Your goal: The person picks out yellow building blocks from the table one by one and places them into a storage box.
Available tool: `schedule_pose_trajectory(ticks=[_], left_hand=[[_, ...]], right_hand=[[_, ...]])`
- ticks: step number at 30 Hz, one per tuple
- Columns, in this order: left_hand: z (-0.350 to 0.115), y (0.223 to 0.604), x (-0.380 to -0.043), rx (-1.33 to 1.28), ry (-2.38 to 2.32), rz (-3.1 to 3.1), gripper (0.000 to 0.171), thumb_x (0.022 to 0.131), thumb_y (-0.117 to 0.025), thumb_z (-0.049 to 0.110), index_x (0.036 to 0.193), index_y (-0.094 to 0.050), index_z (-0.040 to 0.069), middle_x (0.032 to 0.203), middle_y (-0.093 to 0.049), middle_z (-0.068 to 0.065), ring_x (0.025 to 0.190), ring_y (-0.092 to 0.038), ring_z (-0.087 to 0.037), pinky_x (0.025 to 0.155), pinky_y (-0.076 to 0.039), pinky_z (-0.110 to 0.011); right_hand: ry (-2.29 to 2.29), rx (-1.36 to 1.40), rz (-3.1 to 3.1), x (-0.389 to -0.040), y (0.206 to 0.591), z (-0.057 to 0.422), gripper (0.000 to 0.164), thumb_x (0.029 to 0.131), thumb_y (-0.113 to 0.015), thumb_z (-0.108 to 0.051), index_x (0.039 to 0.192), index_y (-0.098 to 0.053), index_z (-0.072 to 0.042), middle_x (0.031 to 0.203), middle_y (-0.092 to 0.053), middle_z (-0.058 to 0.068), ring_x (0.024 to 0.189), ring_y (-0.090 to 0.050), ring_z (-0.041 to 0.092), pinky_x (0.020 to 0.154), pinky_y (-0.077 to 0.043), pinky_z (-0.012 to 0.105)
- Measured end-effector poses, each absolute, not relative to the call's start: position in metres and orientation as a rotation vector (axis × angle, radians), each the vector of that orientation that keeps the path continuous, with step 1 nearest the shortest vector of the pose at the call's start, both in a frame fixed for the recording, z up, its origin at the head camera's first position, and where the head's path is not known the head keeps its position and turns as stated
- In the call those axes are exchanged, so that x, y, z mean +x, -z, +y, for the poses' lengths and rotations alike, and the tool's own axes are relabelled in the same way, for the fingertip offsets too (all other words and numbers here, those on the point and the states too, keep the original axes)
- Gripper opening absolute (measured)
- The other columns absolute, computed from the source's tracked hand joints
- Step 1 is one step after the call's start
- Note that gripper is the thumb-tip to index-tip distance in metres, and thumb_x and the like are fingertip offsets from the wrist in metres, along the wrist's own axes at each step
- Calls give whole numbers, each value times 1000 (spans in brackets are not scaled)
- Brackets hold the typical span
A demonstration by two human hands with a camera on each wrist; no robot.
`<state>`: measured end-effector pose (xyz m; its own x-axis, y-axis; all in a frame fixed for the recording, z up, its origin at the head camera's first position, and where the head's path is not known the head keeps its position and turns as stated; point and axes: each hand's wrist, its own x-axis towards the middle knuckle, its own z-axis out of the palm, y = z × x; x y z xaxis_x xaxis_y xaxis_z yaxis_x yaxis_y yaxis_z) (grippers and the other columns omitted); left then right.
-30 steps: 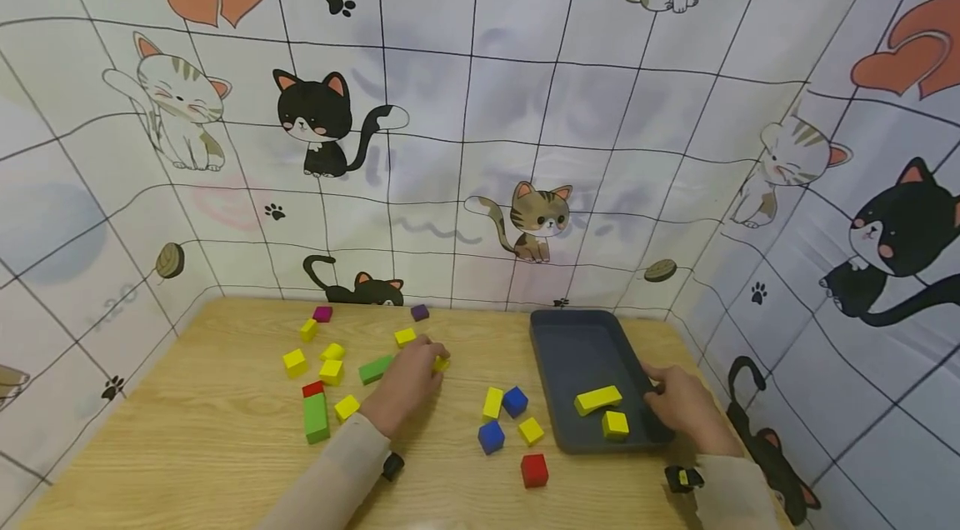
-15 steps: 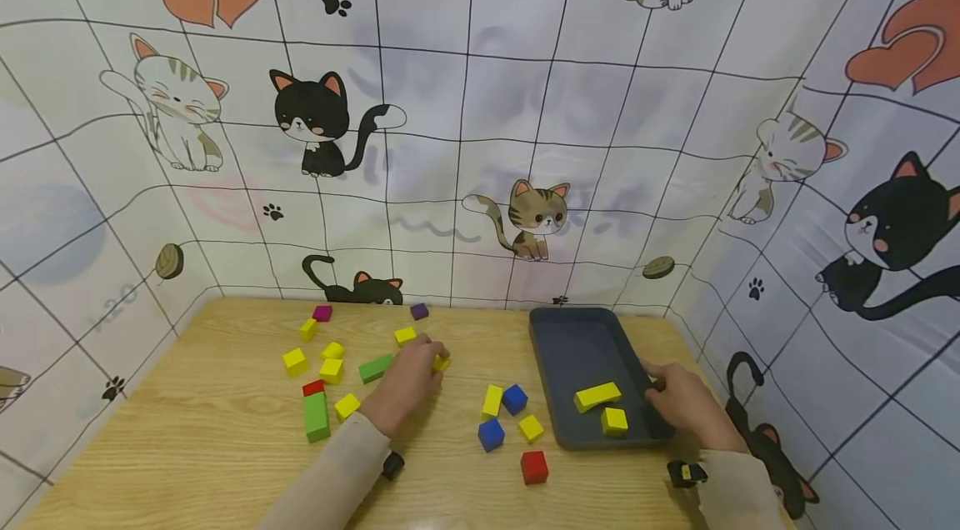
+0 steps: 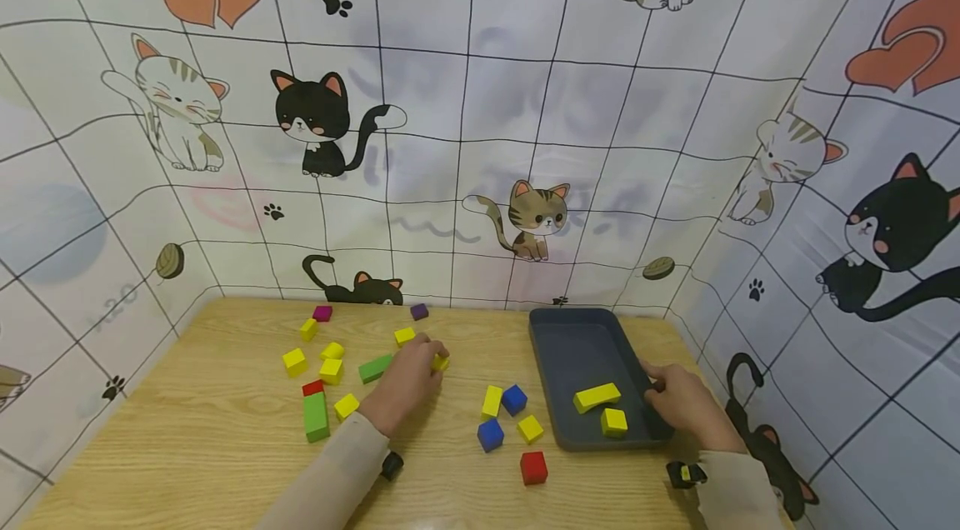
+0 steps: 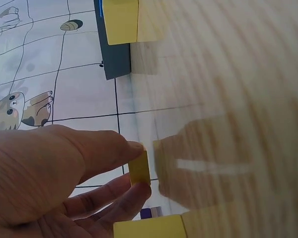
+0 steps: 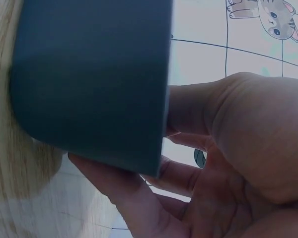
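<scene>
My left hand [image 3: 408, 380] pinches a small yellow block [image 4: 139, 167] between thumb and fingertips, close over the wooden table. In the head view most of that block is hidden by the fingers. Just behind the hand sits another yellow block [image 3: 405, 337], and a green block [image 3: 375, 368] lies at its left. My right hand [image 3: 686, 405] grips the right rim of a dark grey tray [image 3: 573, 338], thumb over the edge and fingers below, as the right wrist view shows. A long yellow block [image 3: 597, 397] and a yellow cube [image 3: 613, 422] lie inside the tray.
Between the hands are two blue cubes [image 3: 491, 435], two yellow blocks [image 3: 530, 429] and a red cube [image 3: 534, 468]. Several yellow blocks [image 3: 296, 362], a tall green block [image 3: 317, 417] and a red one [image 3: 312, 388] lie left. A purple block [image 3: 419, 312] sits near the back wall.
</scene>
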<state>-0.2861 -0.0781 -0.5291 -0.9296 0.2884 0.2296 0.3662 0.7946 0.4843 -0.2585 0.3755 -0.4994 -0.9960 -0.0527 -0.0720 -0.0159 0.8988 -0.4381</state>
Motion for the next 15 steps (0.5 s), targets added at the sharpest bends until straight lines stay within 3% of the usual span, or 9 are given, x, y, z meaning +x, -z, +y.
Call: schedule_pose_trajectory(ticks=[5, 15], left_hand=[[-77, 528, -287, -525, 818, -2831, 29, 87, -76, 3, 116, -70, 7, 111, -59, -9, 89, -56, -15, 78, -53, -30], [-63, 517, -281, -560, 816, -2822, 32, 86, -77, 8, 117, -71, 12, 112, -59, -5, 92, -57, -14, 80, -53, -27]], right_hand=[[687, -48, 2987, -258, 500, 375, 58, 91, -63, -5, 146, -46, 0, 107, -68, 20, 69, -54, 21, 58, -44, 36], [657, -32, 2973, -259, 498, 375, 59, 92, -65, -8, 147, -45, -1, 112, -66, 26, 83, -62, 26, 67, -52, 43]])
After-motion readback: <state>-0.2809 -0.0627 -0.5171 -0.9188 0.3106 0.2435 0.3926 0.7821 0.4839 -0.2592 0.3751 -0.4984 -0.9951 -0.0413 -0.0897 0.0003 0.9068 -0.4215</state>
